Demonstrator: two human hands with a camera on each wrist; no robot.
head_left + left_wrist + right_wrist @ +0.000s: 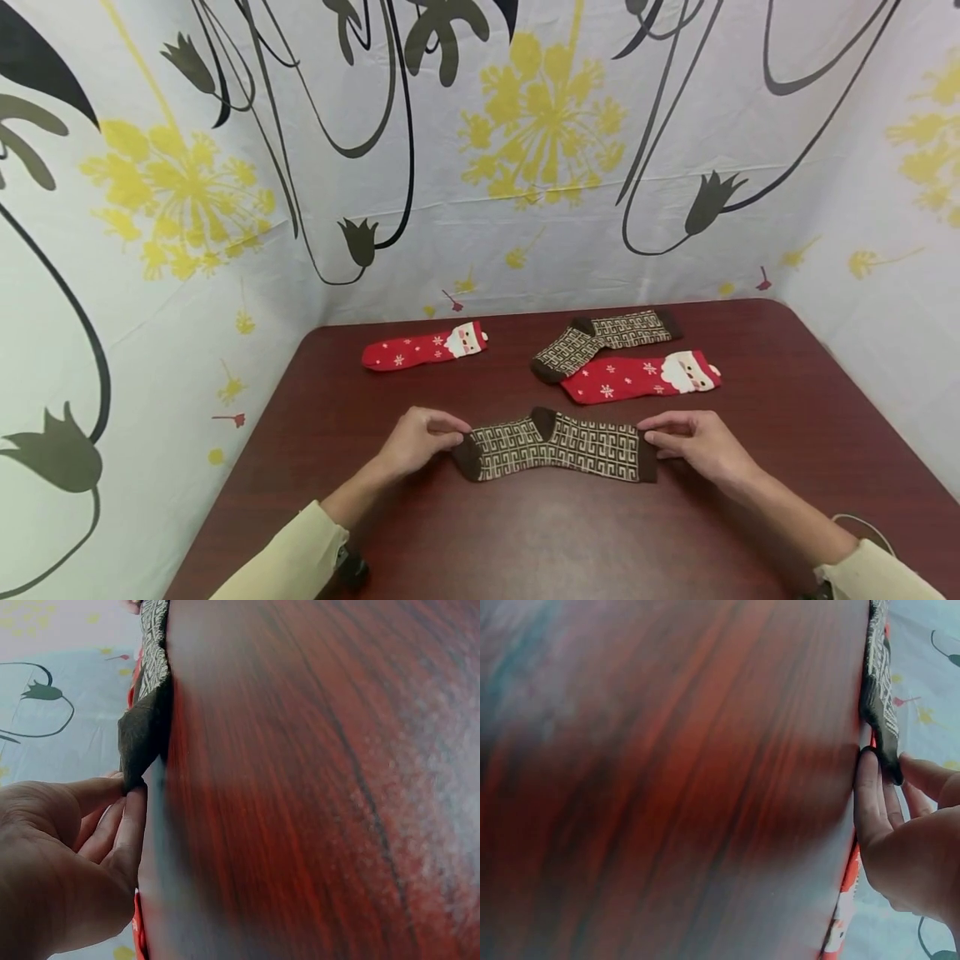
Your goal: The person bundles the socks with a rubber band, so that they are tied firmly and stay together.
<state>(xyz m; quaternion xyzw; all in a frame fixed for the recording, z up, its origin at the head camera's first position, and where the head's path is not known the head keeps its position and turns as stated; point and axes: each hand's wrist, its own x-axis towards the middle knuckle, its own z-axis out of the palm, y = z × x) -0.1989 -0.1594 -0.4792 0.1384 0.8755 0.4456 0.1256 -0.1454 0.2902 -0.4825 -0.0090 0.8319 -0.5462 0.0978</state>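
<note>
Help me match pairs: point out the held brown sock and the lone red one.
Held brown sock [557,450]: head view, middle of its patterned fabric.
Lone red sock [422,350]: head view, snowflake-dotted middle.

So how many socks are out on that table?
4: a brown sock held by the left fingers and right fingers; a red sock farther back on the left; another red sock farther back on the right; and a second brown sock overlapping it. Any underneath wouldn't show.

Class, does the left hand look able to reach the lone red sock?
Probably yes: nothing visible lies between the left hand and the lone red sock, though the hand must first release the patterned sock it pinches.
</note>
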